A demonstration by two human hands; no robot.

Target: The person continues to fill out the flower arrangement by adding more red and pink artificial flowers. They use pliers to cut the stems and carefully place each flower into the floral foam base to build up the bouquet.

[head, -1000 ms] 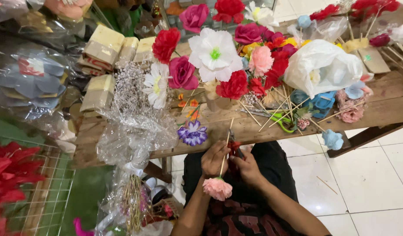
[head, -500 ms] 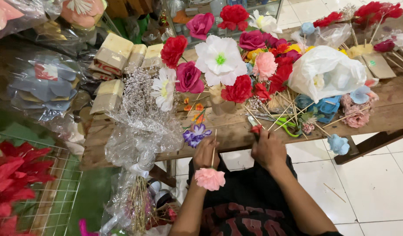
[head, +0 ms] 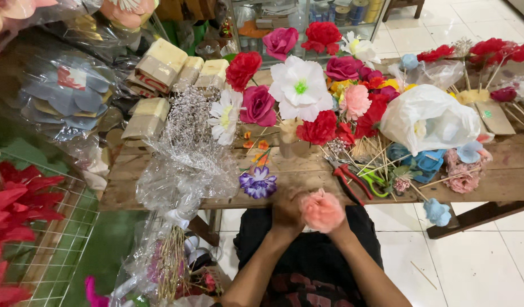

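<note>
Tan rectangular packages (head: 159, 62) beyond hands' seemingly closed grip on pink flower (head: 322, 210).

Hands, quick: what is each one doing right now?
Left hand: closed, apparently gripping the pink paper flower from beside it.
Right hand: mostly hidden behind the flower; grip cannot be told.

Bare forearms, dark clothing (red print on top)
</note>
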